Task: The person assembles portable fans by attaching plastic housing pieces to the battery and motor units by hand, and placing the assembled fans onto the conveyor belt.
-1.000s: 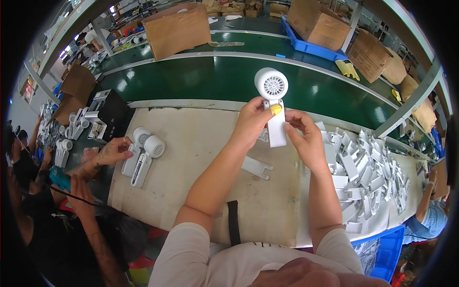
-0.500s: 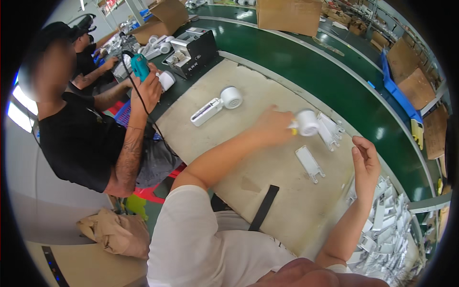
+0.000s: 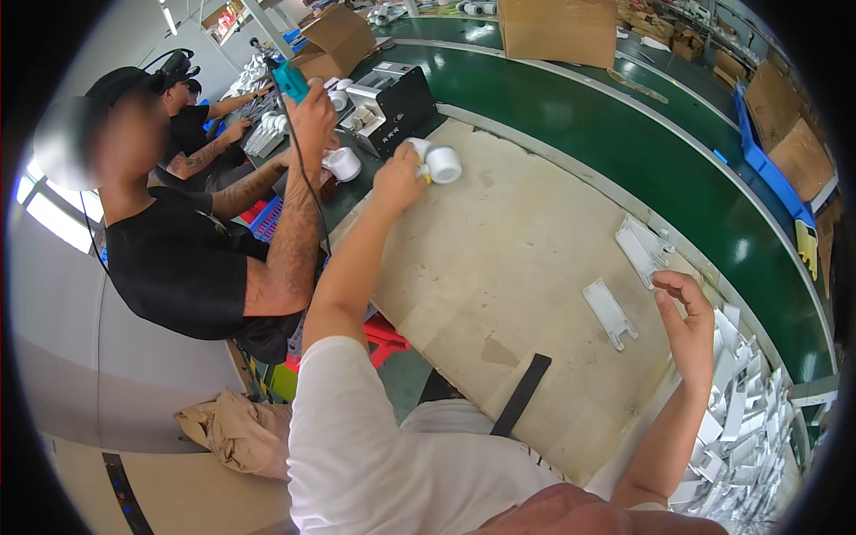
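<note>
Carried leftward since half a second ago, the white handheld fan (image 3: 443, 165) is now at the left end of the tabletop (image 3: 499, 250), on the co-worker's (image 3: 192, 259) side and well apart from the loose white covers (image 3: 608, 308). The left hand (image 3: 399, 181) has its grip clamped on it; another rounded white part (image 3: 417, 145) shows just beyond, partly hidden. Further right stands a large carton (image 3: 560, 29), contents unseen. Two covers lie near the right hand (image 3: 688, 332), fingers curled but apart, holding nothing. Beside that forearm spreads a cover heap (image 3: 736, 406); beyond, a blue tray (image 3: 756, 160) holds brown cartons (image 3: 772, 100).
</note>
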`<state>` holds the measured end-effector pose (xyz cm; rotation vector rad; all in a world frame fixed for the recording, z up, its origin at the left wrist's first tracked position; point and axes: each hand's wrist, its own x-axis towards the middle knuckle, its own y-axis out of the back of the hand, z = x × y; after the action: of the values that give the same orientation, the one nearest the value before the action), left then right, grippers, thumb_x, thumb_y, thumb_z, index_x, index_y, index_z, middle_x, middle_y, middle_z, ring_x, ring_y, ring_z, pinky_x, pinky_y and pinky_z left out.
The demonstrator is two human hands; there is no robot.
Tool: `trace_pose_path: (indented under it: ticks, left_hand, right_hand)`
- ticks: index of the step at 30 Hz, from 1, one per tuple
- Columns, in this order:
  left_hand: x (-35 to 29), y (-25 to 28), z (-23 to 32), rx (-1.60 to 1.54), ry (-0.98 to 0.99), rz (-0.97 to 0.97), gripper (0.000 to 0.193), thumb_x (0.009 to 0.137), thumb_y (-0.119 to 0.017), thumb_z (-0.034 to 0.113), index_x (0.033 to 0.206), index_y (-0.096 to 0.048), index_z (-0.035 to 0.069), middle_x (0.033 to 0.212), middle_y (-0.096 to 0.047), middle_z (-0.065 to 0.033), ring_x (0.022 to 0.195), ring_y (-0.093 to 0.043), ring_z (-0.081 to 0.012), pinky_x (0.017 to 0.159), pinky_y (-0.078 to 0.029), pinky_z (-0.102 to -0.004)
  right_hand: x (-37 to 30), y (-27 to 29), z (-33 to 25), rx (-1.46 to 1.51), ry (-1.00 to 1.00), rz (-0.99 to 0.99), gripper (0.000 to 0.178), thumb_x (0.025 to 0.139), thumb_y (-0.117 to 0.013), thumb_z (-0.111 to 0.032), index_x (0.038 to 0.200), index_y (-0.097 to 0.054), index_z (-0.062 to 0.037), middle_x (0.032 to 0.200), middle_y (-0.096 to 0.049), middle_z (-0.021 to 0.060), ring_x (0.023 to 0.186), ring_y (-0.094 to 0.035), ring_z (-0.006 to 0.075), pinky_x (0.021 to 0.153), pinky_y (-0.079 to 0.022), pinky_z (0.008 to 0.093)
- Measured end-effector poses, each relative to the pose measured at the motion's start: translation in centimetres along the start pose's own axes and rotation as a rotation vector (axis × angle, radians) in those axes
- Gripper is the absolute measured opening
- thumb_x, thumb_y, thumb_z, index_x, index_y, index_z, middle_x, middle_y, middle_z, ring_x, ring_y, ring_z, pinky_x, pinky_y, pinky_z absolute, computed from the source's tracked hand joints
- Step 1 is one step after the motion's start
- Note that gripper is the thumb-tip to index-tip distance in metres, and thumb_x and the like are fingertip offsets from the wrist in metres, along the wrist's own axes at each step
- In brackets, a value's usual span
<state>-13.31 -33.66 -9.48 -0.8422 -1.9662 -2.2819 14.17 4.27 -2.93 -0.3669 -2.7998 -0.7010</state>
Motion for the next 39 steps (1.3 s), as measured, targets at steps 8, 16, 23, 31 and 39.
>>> trace_pose_path:
  ticks: [8, 16, 23, 31, 39]
  left_hand:
    - [2.9, 2.8, 6.5, 0.086, -0.18, 0.292, 0.048, 0.07, -0.061, 0.015, 0.114, -0.048, 0.002, 0.12, -0.049, -0.0146, 0.103, -0.051, -0.0318, 0.087, -0.038, -0.0466]
    - [-3.9, 3.8, 26.2, -0.622, -1.085, -0.296, 0.045, 0.07, -0.063, 0.013, 0.113, -0.052, 0.004, 0.114, -0.053, -0.0133, 0.108, -0.048, -0.0306, 0.094, -0.036, -0.0398]
    - [-5.7, 1.5, 31.1, -0.295, -1.089, -0.535, 0.031, 0.066, -0.057, 0.006, 0.098, -0.056, 0.004, 0.094, -0.055, -0.0124, 0.096, -0.052, -0.0306, 0.08, -0.04, -0.0428]
    - [-0.1, -2.0, 33.5, -0.31, -0.856, -0.169, 0.067, 0.066, -0.069, 0.032, 0.126, -0.044, 0.015, 0.135, -0.035, -0.0111, 0.123, -0.029, -0.0416, 0.102, -0.016, -0.0552]
    - [-5.8, -4.5, 37.7, -0.756, -0.925, -0.468, 0.06, 0.082, -0.052, 0.037, 0.13, -0.035, 0.005, 0.133, -0.037, -0.0152, 0.123, -0.034, -0.03, 0.101, -0.022, -0.05]
  right_hand:
    - [1.8, 0.7, 2.3, -0.047, -0.097, 0.197, 0.018, 0.085, -0.052, -0.011, 0.097, -0.06, 0.0, 0.086, -0.063, 0.0097, 0.078, -0.059, 0.0167, 0.072, -0.045, 0.0254]
    - [1.0, 2.1, 3.3, -0.246, -0.168, 0.286, 0.018, 0.082, -0.054, -0.013, 0.095, -0.061, -0.0032, 0.09, -0.063, 0.0137, 0.082, -0.061, 0.0269, 0.072, -0.047, 0.0315]
    - [0.9, 1.6, 5.0, -0.344, -0.135, 0.285, 0.02, 0.08, -0.056, -0.017, 0.095, -0.061, -0.0039, 0.094, -0.062, 0.0133, 0.086, -0.06, 0.0294, 0.075, -0.047, 0.0348]
    - [0.6, 2.3, 3.1, -0.384, -0.091, 0.291, 0.019, 0.078, -0.052, -0.02, 0.089, -0.063, -0.0094, 0.089, -0.061, 0.0097, 0.082, -0.06, 0.0277, 0.073, -0.047, 0.0373]
    - [0.7, 1.3, 2.7, -0.466, 0.012, 0.324, 0.018, 0.077, -0.053, -0.02, 0.087, -0.061, -0.0079, 0.088, -0.06, 0.0087, 0.083, -0.059, 0.027, 0.071, -0.048, 0.0379]
